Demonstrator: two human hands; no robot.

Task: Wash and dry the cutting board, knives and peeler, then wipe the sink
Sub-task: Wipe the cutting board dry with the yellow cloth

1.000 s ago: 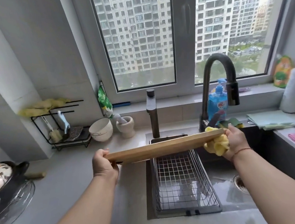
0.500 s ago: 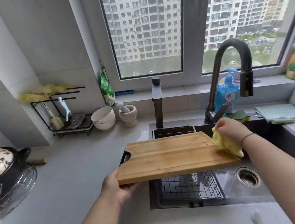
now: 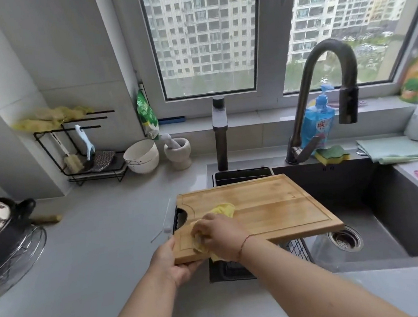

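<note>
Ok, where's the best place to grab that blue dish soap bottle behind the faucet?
Judging by its shape, take the blue dish soap bottle round its narrow neck under the pump, from above and the right. The faucet arches across its left and front, so that side looks blocked.

You are standing in a home kitchen, high up in an apartment block. A dark sink [image 3: 384, 208] with a tall curved tap [image 3: 322, 77] is sitting in a grey worktop [image 3: 96, 244] under a window [image 3: 205, 37] that is showing high-rise flats. Blue dish soap [image 3: 318, 121] and a sponge [image 3: 331, 154] are waiting by the tap, while a bowl [image 3: 141, 156], a mortar and pestle [image 3: 178, 152] and a brush rack [image 3: 86, 156] are lining the wall.
</note>
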